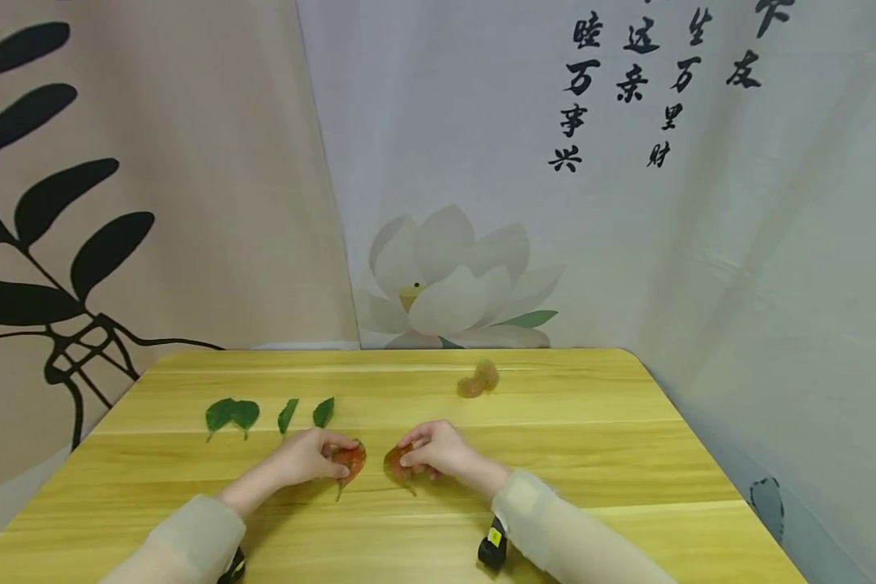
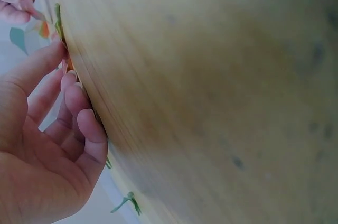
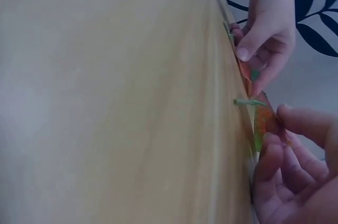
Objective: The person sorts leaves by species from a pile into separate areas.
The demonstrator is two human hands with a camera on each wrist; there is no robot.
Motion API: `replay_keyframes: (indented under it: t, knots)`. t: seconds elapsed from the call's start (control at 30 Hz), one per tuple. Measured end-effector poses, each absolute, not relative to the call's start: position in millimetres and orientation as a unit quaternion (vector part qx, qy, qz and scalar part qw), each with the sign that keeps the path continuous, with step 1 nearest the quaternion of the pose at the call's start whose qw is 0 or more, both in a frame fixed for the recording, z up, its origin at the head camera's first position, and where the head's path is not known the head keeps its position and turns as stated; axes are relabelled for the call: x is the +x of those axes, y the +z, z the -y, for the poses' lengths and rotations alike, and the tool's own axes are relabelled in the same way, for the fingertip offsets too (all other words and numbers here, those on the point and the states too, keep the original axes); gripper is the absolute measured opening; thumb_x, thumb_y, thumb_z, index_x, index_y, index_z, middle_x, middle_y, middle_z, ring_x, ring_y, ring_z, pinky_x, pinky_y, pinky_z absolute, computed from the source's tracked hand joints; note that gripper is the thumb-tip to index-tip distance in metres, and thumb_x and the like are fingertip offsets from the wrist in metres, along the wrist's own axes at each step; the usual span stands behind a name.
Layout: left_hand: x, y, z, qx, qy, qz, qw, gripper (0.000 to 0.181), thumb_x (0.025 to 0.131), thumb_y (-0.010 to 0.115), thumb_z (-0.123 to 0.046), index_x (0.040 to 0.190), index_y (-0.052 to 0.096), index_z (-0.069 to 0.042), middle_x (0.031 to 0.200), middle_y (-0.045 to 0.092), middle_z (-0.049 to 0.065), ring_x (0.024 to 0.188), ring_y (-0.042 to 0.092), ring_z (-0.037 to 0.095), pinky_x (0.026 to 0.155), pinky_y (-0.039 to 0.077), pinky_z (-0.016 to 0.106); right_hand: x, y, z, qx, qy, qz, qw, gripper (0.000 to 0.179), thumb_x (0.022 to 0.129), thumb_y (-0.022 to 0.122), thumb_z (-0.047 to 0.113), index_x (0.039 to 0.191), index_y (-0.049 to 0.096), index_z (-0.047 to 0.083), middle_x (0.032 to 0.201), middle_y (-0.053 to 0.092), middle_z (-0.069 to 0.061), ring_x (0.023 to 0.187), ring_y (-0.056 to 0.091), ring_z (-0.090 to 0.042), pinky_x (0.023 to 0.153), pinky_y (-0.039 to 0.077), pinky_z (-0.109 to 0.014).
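Observation:
Near the middle of the table, my left hand [image 1: 308,458] holds a red leaf [image 1: 354,461] at its left edge between thumb and index finger. The leaf's stem points down toward me, and the leaf is close over the wood. Just to the right, my right hand [image 1: 440,451] pinches a second leaf, reddish-brown [image 1: 394,464], between thumb and fingers. In the right wrist view this leaf [image 3: 268,121] shows orange and green patches and stands tilted at the fingertips. A small gap separates the two leaves in the head view.
Behind my left hand lie a pair of green leaves [image 1: 232,414] and two single green leaves, one [image 1: 288,415] left of the other [image 1: 324,412]. Brownish leaves [image 1: 478,380] rest near the table's [image 1: 591,454] back edge. A printed cloth [image 1: 467,162] hangs behind.

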State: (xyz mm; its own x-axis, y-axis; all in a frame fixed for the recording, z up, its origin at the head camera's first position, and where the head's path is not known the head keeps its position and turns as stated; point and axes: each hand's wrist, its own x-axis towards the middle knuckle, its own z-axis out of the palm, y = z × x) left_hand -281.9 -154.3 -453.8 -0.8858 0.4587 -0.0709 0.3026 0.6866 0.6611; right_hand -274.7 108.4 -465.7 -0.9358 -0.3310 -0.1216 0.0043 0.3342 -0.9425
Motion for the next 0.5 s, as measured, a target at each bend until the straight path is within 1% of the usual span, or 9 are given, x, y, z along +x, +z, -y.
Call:
replay_keyframes:
  t: [0.17, 0.27, 0.33, 0.4, 0.5]
  knots:
    - [-282.1, -454.1, 154.7, 0.208, 0.332, -0.913, 0.117, 0.043, 0.078, 0.081, -0.023, 0.117, 0.071, -0.009, 0.058, 0.042, -0.004, 0.047, 0.034, 0.008, 0.045, 0.028, 0.022, -276.4, -465.7, -101.9, -0.111, -0.536, -0.825, 0.139, 0.014, 0.080, 0.077, 0.005, 0.093, 0.073, 0.008, 0.061, 0.060, -0.003, 0.045, 0.047, -0.011, 0.037, 0.039, -0.023]
    - [-281.9, -452.8, 153.8, 0.207, 0.330, -0.914, 0.116, 0.042, 0.078, 0.081, -0.023, 0.117, 0.071, -0.009, 0.058, 0.043, -0.004, 0.047, 0.034, 0.008, 0.045, 0.029, 0.022, -277.8, -464.7, -100.4, -0.129, -0.500, -0.846, 0.130, 0.014, 0.080, 0.079, 0.006, 0.092, 0.074, 0.009, 0.065, 0.061, -0.001, 0.048, 0.049, -0.011, 0.038, 0.040, -0.024]
    - [-282.0, -452.5, 153.3, 0.206, 0.331, -0.914, 0.115, 0.042, 0.078, 0.081, -0.022, 0.117, 0.072, -0.009, 0.058, 0.044, -0.003, 0.048, 0.035, 0.008, 0.045, 0.029, 0.022, -279.0, -464.2, -100.1, -0.150, -0.466, -0.864, 0.117, 0.015, 0.078, 0.080, 0.008, 0.091, 0.074, 0.011, 0.069, 0.061, 0.002, 0.055, 0.051, -0.009, 0.045, 0.043, -0.025]
    - [-281.9, -451.8, 152.6, 0.206, 0.333, -0.913, 0.115, 0.041, 0.078, 0.081, -0.021, 0.116, 0.072, -0.009, 0.058, 0.044, -0.003, 0.048, 0.036, 0.009, 0.045, 0.029, 0.022, -280.2, -463.7, -99.8, -0.171, -0.429, -0.881, 0.104, 0.015, 0.077, 0.082, 0.010, 0.089, 0.075, 0.012, 0.072, 0.061, 0.005, 0.062, 0.052, -0.008, 0.054, 0.046, -0.025]
    - [-281.6, -452.2, 152.6, 0.205, 0.336, -0.912, 0.117, 0.041, 0.078, 0.081, -0.020, 0.116, 0.072, -0.009, 0.058, 0.044, -0.003, 0.048, 0.036, 0.010, 0.044, 0.029, 0.022, -281.0, -462.3, -98.5, -0.197, -0.385, -0.897, 0.092, 0.015, 0.075, 0.084, 0.013, 0.087, 0.074, 0.014, 0.071, 0.059, 0.006, 0.067, 0.052, -0.007, 0.064, 0.046, -0.025]
